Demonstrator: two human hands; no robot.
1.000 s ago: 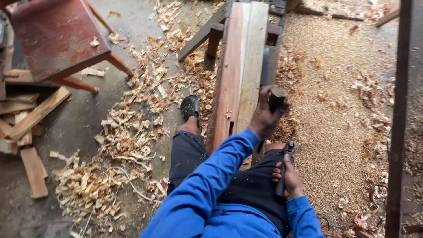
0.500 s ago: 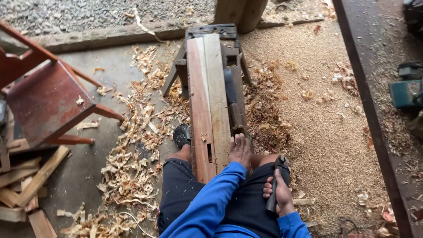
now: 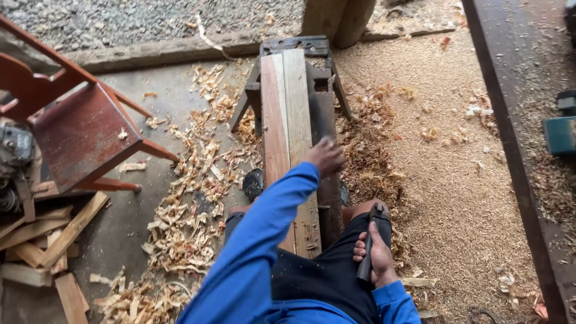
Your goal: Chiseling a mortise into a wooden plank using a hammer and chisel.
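Planks (image 3: 287,138), two of them side by side, lie along the narrow table (image 3: 294,45), and their long axis runs straight away from me, near ends by my lap, far ends pointing at the timber post (image 3: 339,21) up top. The left plank is reddish, the right one paler.

Sweeping from the left now: I see a red wooden chair (image 3: 84,135) tilted over, with a stack of offcut boards (image 3: 42,240) below it on the concrete floor (image 3: 120,234). Next comes a broad trail of curled wood shavings (image 3: 192,198), running from the far end of the table down toward my left knee. A dark shoe (image 3: 252,183) shows just beside the reddish plank.

My left hand (image 3: 327,157), out on a blue sleeve (image 3: 264,240), sits at the right edge of the pale plank, fingers spread flat and slightly blurred; it looks pressed on the wood rather than gripping, though I cannot tell for sure.

Moving right, my right hand (image 3: 375,258) rests on my thigh, clenched around a dark-handled tool (image 3: 371,240) whose long axis points up and away, roughly parallel to the planks.

Further right, fine sawdust (image 3: 444,156) carpets the ground, and a dark beam (image 3: 510,162) runs diagonally down the right side, with a teal machine (image 3: 561,135) just past it at the edge.
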